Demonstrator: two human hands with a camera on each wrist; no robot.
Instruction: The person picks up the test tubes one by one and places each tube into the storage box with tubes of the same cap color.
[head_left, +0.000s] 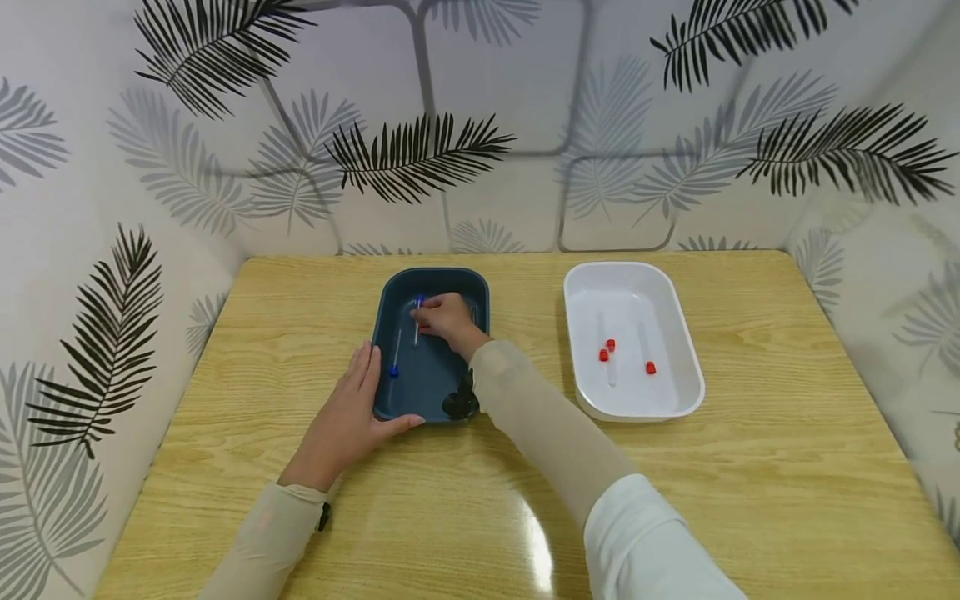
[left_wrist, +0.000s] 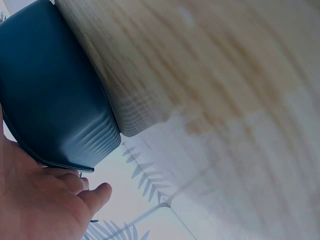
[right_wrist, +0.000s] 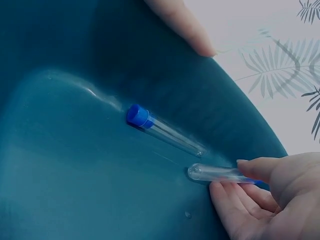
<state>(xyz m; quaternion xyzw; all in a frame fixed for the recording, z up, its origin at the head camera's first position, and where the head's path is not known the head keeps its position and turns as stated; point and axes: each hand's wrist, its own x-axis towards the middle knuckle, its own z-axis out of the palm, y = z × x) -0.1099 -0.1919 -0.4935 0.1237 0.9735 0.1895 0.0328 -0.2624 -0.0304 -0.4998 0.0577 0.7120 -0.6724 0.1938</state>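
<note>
My right hand (head_left: 446, 319) reaches into the dark teal tray (head_left: 431, 404). Its thumb and fingers pinch a clear test tube with a blue cap (head_left: 417, 332); in the right wrist view the tube's rounded end (right_wrist: 200, 172) points out of the grip and the cap is mostly hidden. Beside it a second blue-capped test tube (right_wrist: 172, 136) lies on the tray floor, near the left wall. My left hand (head_left: 348, 421) rests at the tray's near left corner, fingers straight along the left rim and thumb at the front rim. In the left wrist view this hand (left_wrist: 45, 205) touches the rim from outside.
To the right stands a white tray (head_left: 678, 408) holding several clear test tubes with red caps (head_left: 650, 367). Both trays are on a wood-grain table (head_left: 517, 500). Leaf-patterned cloth (head_left: 510, 200) hangs behind the table and along its sides.
</note>
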